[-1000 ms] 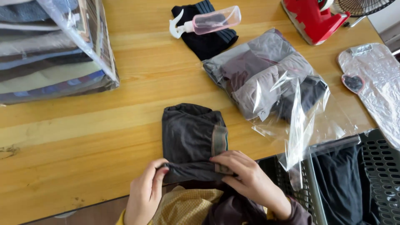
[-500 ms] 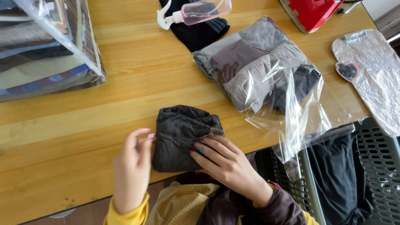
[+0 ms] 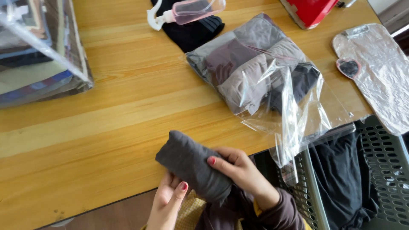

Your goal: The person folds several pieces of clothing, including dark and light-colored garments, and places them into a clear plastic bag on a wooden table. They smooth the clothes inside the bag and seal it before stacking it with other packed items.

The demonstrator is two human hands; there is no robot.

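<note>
- Folded flat half a second ago, the grey garment (image 3: 194, 166) is now a tight roll at the table (image 3: 106, 127) edge.
- Left hand (image 3: 168, 200) grips it from beneath.
- Right hand (image 3: 238, 168) clasps its top, near the bag (image 3: 260, 68).

A light wooden worktop (image 3: 128, 110) with plain lengthwise grain fills most of the view under even, soft light. Beyond its near edge at the lower right stands a dark perforated plastic crate (image 3: 383, 170). Brownish floor (image 3: 110, 217) shows below the edge.
</note>
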